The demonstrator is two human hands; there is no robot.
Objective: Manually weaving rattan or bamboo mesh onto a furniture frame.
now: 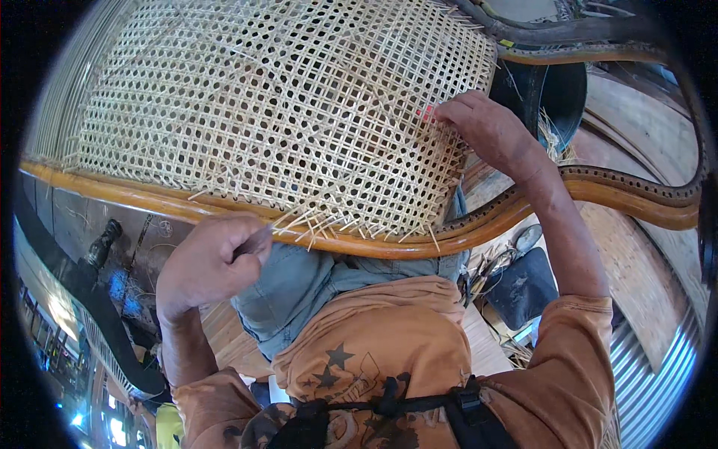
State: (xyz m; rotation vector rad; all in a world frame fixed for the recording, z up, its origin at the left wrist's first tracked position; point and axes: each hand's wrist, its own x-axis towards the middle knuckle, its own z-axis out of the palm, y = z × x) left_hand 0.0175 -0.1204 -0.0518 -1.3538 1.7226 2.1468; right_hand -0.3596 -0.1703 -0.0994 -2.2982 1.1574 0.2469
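Observation:
A woven cane panel with open holes lies across my lap, set in a curved, varnished wooden frame. Loose strand ends stick out along its near edge. Just outside that edge, my left hand is closed in a pinch, with a thin cane strand running from its fingertips toward the weave. My right hand reaches over the right side of the panel, fingers bent down onto the cane. A small red thing shows by its fingertips; whatever those fingers grip is hidden.
The frame curves out to the right as an arm with a row of holes. Beyond it stands a dark bucket with cane scraps. Tools and a dark block lie by my right side; a dark curved frame stands at left.

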